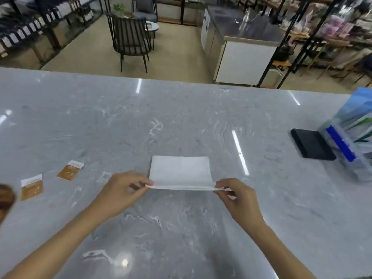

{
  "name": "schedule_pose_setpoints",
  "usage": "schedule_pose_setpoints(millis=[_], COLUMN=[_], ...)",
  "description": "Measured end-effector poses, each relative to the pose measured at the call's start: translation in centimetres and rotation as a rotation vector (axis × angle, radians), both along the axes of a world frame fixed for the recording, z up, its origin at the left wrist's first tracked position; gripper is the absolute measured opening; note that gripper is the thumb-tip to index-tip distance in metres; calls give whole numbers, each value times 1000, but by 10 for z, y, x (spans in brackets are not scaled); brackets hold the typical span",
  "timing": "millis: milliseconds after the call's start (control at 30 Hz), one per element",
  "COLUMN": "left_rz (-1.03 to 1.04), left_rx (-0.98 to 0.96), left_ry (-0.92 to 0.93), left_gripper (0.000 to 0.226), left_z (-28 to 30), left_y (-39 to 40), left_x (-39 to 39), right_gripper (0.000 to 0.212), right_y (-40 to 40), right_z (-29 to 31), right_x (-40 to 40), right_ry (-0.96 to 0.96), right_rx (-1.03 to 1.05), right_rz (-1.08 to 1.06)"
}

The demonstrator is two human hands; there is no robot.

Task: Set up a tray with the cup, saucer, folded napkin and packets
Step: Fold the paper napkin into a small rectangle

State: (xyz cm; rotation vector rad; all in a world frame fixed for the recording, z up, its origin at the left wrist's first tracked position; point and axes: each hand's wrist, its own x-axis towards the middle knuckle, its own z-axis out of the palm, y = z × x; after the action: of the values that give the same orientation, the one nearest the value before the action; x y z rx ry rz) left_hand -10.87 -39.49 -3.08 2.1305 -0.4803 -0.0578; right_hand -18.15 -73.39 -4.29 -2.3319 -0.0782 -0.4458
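A white paper napkin (179, 171) lies on the grey marble counter (181, 121), folded into a rectangle. My left hand (122, 191) pinches its near left corner and my right hand (236, 195) pinches its near right corner, lifting the near edge slightly off the counter. Two orange-and-white packets lie to the left: one (70, 170) farther out, one (31, 187) nearer the edge. A brown wooden rim, perhaps the tray (5, 198), shows at the far left edge. No cup or saucer is in view.
A black flat box (312, 146) lies at the right. Beside it stands a clear holder with blue and green packs (352, 135). Beyond the counter's far edge are a dark chair (130, 41), shelves and a steel cabinet (241, 47).
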Motion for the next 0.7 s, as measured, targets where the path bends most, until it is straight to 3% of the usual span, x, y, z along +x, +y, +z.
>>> schedule_pose_setpoints(millis=[133, 233, 367, 567, 700], left_rz=[-72, -76, -103, 161, 294], left_rx=[-15, -36, -90, -278, -256], left_ry=[58, 163, 266, 255, 296], left_gripper=[9, 24, 24, 17, 16], left_z=[-26, -34, -31, -39, -58], left_y=[15, 23, 21, -2, -20], left_x=[-49, -61, -56, -10, 22], right_gripper=[33, 37, 35, 26, 32], right_y=[12, 11, 10, 14, 16], right_z=[-33, -33, -25, -27, -43], right_x=[-54, -72, -64, -5, 33], right_ry=[163, 219, 295, 268, 340], right_rx=[66, 114, 262, 415, 439], right_rz=[28, 129, 166, -26, -137])
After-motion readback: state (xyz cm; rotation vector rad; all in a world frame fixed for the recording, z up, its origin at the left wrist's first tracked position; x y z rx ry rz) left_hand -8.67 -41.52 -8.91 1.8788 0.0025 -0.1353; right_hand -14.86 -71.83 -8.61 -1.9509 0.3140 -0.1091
